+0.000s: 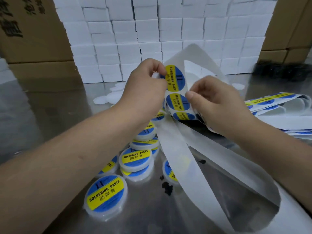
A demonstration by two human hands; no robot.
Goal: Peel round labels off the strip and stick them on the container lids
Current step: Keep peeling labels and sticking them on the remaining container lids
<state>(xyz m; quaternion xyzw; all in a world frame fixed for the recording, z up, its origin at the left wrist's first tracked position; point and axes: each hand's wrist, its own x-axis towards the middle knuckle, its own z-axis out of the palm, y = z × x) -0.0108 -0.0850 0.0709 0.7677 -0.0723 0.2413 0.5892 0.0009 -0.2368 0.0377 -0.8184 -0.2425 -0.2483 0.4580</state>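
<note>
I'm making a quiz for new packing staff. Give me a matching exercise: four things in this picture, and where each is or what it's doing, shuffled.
1 left hand
2 right hand
3 white boxes
4 labelled containers

A stacked at the back
B holds the strip
C pinches the top label
D lie on the table

Pairs: 1-C, 2-B, 3-A, 4-D

Left hand (145,92) pinches left edge of round blue-yellow label (176,78) at top of strip (177,105). Right hand (217,100) grips strip just beside next label down. Bare backing (175,149) loops down onto counter (42,107). Labelled containers (105,193) piled below left wrist. White boxes (152,31) stacked behind.
</note>
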